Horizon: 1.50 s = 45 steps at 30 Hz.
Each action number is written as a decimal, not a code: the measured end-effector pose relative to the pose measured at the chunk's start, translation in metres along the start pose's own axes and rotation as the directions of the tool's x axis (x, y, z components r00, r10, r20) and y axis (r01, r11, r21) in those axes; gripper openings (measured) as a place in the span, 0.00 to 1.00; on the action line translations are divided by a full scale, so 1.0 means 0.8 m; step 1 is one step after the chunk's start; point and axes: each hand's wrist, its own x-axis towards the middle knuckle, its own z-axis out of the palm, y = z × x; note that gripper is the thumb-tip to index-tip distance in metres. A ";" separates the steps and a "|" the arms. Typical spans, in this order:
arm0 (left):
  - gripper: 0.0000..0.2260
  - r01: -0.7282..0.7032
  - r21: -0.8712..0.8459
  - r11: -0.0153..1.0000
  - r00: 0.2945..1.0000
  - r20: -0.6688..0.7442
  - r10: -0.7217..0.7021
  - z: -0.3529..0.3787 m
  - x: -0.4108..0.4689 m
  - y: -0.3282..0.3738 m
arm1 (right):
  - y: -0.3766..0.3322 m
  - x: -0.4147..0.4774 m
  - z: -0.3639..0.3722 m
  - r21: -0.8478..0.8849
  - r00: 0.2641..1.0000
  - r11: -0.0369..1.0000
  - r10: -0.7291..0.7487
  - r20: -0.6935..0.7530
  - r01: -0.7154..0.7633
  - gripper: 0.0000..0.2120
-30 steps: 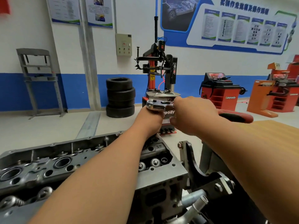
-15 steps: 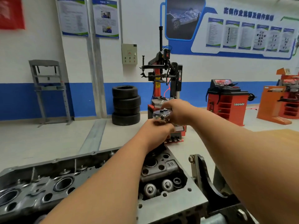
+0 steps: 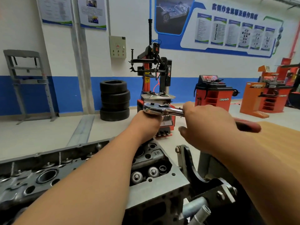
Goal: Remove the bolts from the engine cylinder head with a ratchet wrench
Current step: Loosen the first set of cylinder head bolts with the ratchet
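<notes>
The engine cylinder head [image 3: 84,161] lies near left, its far right corner beneath the left hand [image 3: 146,125]. That hand sits bunched just under the head of the ratchet wrench [image 3: 156,109], likely steadying it over 1 bolt. Its fingers are hidden, so I cannot tell its grip. The right hand [image 3: 209,127] wraps the shaft, placed for leverage.
</notes>
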 end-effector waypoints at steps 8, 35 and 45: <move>0.13 -0.038 0.046 0.998 0.998 0.045 0.036 0.000 0.004 -0.004 | -0.001 0.033 0.011 0.091 0.996 0.992 0.084 0.012 -0.084 0.08; 0.11 -0.016 -0.022 1.000 0.998 0.052 0.017 -0.002 0.008 -0.012 | -0.011 0.012 0.022 0.126 0.985 0.990 0.086 -0.150 -0.067 0.07; 0.09 0.146 -0.390 0.909 0.982 0.171 -0.085 -0.005 0.010 -0.010 | -0.032 0.171 0.094 0.321 0.998 0.944 -0.068 -0.015 0.069 0.11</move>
